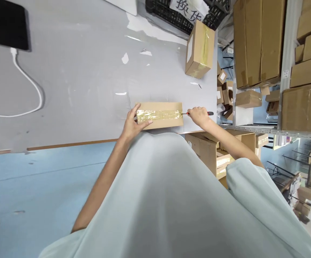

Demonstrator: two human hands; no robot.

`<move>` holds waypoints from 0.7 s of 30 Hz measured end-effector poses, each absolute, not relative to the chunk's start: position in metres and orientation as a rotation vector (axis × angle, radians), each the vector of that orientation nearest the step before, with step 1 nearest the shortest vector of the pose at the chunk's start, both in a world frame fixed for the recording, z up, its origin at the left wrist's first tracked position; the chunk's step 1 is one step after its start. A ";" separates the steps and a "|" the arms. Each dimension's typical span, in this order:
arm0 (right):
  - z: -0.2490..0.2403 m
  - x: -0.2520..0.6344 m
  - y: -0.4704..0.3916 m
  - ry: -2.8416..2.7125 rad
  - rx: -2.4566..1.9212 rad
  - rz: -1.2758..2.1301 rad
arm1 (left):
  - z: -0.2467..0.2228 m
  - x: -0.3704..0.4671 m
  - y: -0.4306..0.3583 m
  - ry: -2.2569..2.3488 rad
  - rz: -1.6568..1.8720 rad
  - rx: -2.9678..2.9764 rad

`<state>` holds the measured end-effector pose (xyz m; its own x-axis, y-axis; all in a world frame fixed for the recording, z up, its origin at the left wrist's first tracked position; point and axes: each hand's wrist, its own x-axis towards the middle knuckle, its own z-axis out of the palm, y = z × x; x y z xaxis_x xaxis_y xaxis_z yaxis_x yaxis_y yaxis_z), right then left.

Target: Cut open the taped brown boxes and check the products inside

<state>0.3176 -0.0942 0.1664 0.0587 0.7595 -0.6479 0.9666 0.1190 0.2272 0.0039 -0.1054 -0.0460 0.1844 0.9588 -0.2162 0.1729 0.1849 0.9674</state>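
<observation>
A long cardboard box point(159, 123) with clear yellowish tape along its top lies at the front edge of the grey table point(85, 71). My left hand point(133, 123) grips its left end, the thumb on the top face and the fingers around the far corner. My right hand point(199, 116) is closed around the red and black handle of a screwdriver point(211, 113) with a thin metal shaft. The shaft's tip meets the box's right end, close to the end of the tape; whether it pierces the tape cannot be made out.
A taped carton point(198, 50) stands at the back right by a black crate point(163, 9) with a handwritten sheet. At the far left lies a black phone point(9, 25) on a white cable point(34, 80). Shelves with boxes point(260, 43) rise at the right; an open carton point(202, 147) sits below the table edge.
</observation>
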 end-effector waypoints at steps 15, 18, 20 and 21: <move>0.056 0.327 -0.135 1.092 2.882 -1.894 | -0.023 -0.064 -0.096 1.288 0.715 1.080; 0.043 0.288 -0.143 1.100 2.835 -2.018 | -0.020 -0.088 -0.099 1.377 0.677 1.053; 0.045 0.273 -0.146 1.158 2.829 -2.067 | -0.020 -0.101 -0.102 1.447 0.669 1.055; 0.047 0.270 -0.148 1.228 2.839 -2.058 | -0.021 -0.105 -0.103 1.473 0.665 1.061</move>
<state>0.2696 -0.1476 0.0472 0.2345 0.7655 -0.5991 0.1637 -0.6386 -0.7519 -0.1055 -0.1028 -0.0211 0.0537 0.8881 -0.4566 0.2451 0.4316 0.8682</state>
